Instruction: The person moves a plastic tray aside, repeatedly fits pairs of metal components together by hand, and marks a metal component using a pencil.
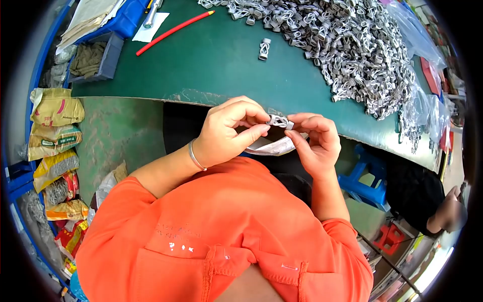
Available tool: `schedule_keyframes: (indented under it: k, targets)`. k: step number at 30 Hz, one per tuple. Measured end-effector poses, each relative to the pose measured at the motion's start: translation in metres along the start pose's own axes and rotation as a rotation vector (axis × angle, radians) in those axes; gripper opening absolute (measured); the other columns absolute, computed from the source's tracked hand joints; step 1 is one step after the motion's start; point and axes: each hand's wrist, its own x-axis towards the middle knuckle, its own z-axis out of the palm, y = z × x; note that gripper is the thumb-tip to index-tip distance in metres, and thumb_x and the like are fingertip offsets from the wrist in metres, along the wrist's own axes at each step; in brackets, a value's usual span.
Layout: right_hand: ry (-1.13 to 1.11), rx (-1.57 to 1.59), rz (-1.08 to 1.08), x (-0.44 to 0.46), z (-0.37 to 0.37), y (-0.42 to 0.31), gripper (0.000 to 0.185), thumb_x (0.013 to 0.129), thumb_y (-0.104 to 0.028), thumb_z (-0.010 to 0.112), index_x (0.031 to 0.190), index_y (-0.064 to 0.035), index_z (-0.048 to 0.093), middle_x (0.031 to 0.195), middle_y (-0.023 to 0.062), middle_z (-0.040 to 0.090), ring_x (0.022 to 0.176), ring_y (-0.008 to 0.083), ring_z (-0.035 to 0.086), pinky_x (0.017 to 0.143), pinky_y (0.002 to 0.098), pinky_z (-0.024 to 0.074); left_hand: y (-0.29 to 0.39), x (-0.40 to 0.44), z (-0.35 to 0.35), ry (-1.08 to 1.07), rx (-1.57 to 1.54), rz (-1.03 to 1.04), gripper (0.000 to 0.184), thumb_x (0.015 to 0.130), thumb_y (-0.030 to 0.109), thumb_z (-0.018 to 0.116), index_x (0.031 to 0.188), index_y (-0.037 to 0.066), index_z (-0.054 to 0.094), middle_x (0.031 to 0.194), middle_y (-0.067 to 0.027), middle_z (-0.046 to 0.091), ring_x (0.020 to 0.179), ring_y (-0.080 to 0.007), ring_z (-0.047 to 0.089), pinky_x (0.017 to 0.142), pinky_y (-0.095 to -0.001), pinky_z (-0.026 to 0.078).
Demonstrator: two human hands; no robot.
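Observation:
Between both hands, just off the table's near edge, is a small grey metal piece with an openwork, twisted middle (277, 121). My left hand (231, 126) pinches one end between thumb and forefinger, and my right hand (315, 138) pinches the other end. Below the hands, a whitish bag or sheet (271, 146) shows partly at my lap. A single similar metal piece (264, 49) lies on the green table (216, 65), away from a big heap of the same pieces (347, 45) at the back right.
A red pencil-like stick (175, 33) and a metal tool (152, 14) on white paper lie at the back left. Grey bin (108, 58) holds cloth. Printed sacks (55, 136) line the left. A blue stool (365, 178) and another person's hand (448, 211) are at right.

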Motion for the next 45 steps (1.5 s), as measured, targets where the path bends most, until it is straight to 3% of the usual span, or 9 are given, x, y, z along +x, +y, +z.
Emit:
schedule_keyframes:
  k: [9,19,23,24,25,29,33,38,45]
  targets:
    - [-0.345,-0.525,-0.193,0.029,-0.011,-0.017,0.022,0.070,0.003,0.071,0.087,-0.0021,0.060,0.090,0.0113,0.062,0.076,0.0273,0.059,0.064,0.0342,0.0490,0.001,-0.003,-0.012,-0.060,0.417,0.059,0.015,0.074,-0.003,0.071,0.086,-0.001,0.062,0.084,-0.0095,0.062,0.072,-0.0149,0.062,0.063,-0.0239,0.052]
    - [-0.249,-0.895,-0.322,0.112,0.035,0.032,0.025,0.073,-0.002,0.066,0.097,-0.0049,0.063,0.101,0.0124,0.058,0.090,0.0318,0.055,0.077,0.0391,0.0482,0.004,-0.002,-0.007,-0.085,0.350,-0.023,0.010,0.078,-0.004,0.067,0.086,-0.003,0.062,0.086,-0.0095,0.061,0.073,-0.0134,0.063,0.065,-0.0236,0.053]
    - [-0.063,-0.654,-0.168,0.103,0.029,0.026,0.015,0.077,0.001,0.064,0.091,-0.0036,0.065,0.087,0.0111,0.063,0.077,0.0296,0.061,0.068,0.0345,0.0507,0.004,-0.004,-0.015,-0.045,0.251,-0.112,0.017,0.082,-0.005,0.062,0.098,-0.003,0.058,0.088,-0.0082,0.060,0.075,-0.0125,0.063,0.065,-0.0242,0.053]
    - [-0.034,-0.536,-0.031,0.097,0.025,0.022,0.011,0.081,0.001,0.062,0.091,-0.0013,0.066,0.081,0.0094,0.065,0.067,0.0229,0.063,0.061,0.0291,0.0509,0.003,-0.004,-0.016,-0.009,0.155,-0.208,0.021,0.083,-0.006,0.060,0.104,-0.004,0.055,0.089,-0.0079,0.059,0.076,-0.0123,0.063,0.066,-0.0245,0.053]
    - [0.003,-0.134,0.357,0.090,0.026,0.011,0.012,0.084,0.000,0.061,0.096,0.0019,0.065,0.081,0.0090,0.067,0.066,0.0156,0.063,0.060,0.0248,0.0504,0.002,-0.003,-0.016,0.009,0.059,-0.230,0.034,0.085,-0.006,0.057,0.118,-0.004,0.047,0.091,-0.0086,0.058,0.079,-0.0130,0.062,0.072,-0.0253,0.053]
    - [0.009,0.475,0.634,0.065,0.013,-0.005,0.014,0.087,0.000,0.060,0.099,0.0064,0.062,0.081,0.0122,0.066,0.065,0.0147,0.063,0.053,0.0232,0.0500,0.003,0.009,-0.013,0.108,-0.232,-0.258,0.041,0.086,-0.005,0.059,0.124,-0.005,0.044,0.096,-0.0106,0.058,0.085,-0.0155,0.062,0.077,-0.0263,0.052]
    - [-0.070,0.674,0.656,0.046,0.005,-0.002,0.014,0.087,0.000,0.060,0.100,0.0059,0.062,0.084,0.0142,0.066,0.069,0.0165,0.064,0.057,0.0240,0.0517,0.006,0.008,-0.009,0.099,-0.278,-0.255,0.030,0.084,-0.007,0.062,0.112,-0.006,0.053,0.096,-0.0098,0.059,0.082,-0.0129,0.063,0.072,-0.0236,0.054]
    - [-0.119,0.388,0.274,0.029,0.007,0.003,0.014,0.082,0.012,0.057,0.095,0.0058,0.058,0.101,0.0165,0.059,0.089,0.0201,0.063,0.073,0.0283,0.0543,0.001,0.003,-0.010,-0.008,-0.063,-0.030,0.024,0.079,-0.014,0.063,0.101,-0.006,0.057,0.107,-0.0120,0.053,0.090,-0.0164,0.061,0.080,-0.0281,0.053]
    - [-0.050,0.304,0.052,0.012,0.008,0.005,0.040,0.077,0.020,0.058,0.106,-0.0020,0.039,0.108,0.0178,0.052,0.101,0.0266,0.061,0.080,0.0302,0.0549,0.001,0.002,-0.005,-0.006,-0.047,-0.038,0.024,0.079,-0.015,0.061,0.100,-0.007,0.056,0.106,-0.0122,0.054,0.095,-0.0175,0.061,0.086,-0.0294,0.052]
